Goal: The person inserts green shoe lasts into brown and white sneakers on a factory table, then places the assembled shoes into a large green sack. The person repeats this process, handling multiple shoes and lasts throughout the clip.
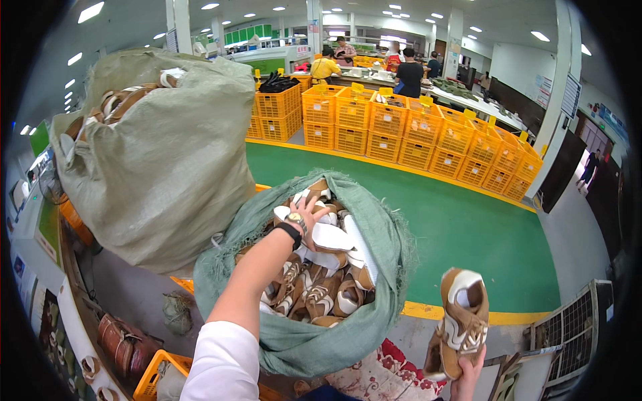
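My left hand, with a watch and a black band at the wrist, reaches into a green woven sack. Its fingers are spread over the shoes near the sack's far side, touching them. Brown and white lace-up sneakers fill the sack in a loose heap, some with white soles turned up. At the lower right, my right hand is closed around a brown and white sneaker, held upright with its toe downward. Part of what looks like a second shoe shows behind it.
A tall pale sack with more sneakers at its top stands left. Stacked yellow crates line the green floor ahead. People work at tables beyond. A metal-framed rack stands right; a yellow crate sits lower left.
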Motion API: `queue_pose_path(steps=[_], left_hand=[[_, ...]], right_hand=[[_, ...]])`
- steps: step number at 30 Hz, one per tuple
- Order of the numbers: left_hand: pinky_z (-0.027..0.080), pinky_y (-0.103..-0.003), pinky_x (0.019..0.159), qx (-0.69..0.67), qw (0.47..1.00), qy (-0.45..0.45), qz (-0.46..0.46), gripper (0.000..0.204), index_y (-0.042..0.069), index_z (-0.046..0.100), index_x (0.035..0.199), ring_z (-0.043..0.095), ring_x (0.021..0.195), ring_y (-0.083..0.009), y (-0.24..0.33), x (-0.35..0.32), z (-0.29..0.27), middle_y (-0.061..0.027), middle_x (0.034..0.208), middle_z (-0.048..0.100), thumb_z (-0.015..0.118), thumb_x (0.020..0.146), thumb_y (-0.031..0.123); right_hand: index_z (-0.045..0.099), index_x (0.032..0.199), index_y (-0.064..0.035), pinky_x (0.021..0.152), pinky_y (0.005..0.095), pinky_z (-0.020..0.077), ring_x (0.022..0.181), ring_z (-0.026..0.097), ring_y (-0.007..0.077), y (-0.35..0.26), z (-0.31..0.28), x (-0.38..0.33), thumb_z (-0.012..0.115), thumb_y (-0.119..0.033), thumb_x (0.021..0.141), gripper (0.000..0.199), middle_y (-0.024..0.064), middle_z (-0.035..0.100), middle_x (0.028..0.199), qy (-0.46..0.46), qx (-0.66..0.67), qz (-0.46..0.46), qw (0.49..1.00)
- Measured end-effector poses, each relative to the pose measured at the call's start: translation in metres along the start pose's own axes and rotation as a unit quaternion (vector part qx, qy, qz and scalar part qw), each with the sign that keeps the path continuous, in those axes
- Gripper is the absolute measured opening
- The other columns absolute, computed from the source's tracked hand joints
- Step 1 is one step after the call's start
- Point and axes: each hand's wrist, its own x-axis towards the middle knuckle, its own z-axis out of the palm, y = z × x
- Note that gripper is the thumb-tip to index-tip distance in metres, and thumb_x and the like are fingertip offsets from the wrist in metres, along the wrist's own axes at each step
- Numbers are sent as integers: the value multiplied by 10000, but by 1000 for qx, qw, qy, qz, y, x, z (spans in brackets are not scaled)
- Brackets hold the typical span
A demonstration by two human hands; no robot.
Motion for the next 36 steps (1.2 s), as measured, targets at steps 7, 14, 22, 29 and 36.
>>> queue_pose_path(steps=[7,14,22,29,36], left_hand=[[403,-474,975,-110,983,-43,141,1017,158,465,1265,385,1264,-386,15,67,16,-204,1320,452,873,407,519],[407,-451,1010,-146,980,-117,69,1325,247,142,1488,439,1250,-392,2,96,9,-247,1408,372,890,421,487],[455,-400,951,-150,979,-91,101,1016,111,457,1328,516,1165,-351,9,92,27,-215,1265,536,837,469,499],[503,-445,799,-260,953,156,5,568,195,575,1035,595,932,-367,11,-23,22,-218,1092,485,796,526,316],[497,-321,850,-661,604,438,-78,487,23,494,1163,591,958,-183,-40,-221,-49,-80,1137,570,733,745,91]], right_hand=[[248,1449,-39,916,334,457,1112,523,237,-13,-10,-32,521,-18,846,662,146,454,1310,42,-64,61,995],[270,1435,-29,891,323,455,1067,529,212,-15,-27,-59,524,-45,857,632,130,489,1246,77,-81,58,992],[308,1412,-25,756,265,465,874,535,145,-17,-36,-85,540,-78,855,606,65,529,998,141,-134,65,979],[279,1432,-33,901,336,477,1117,528,244,-8,-60,-66,548,-71,848,644,139,479,1276,78,-62,72,992],[241,1443,-15,987,377,420,1213,463,282,9,-20,8,530,-16,781,722,159,398,1372,-87,-10,89,992]])
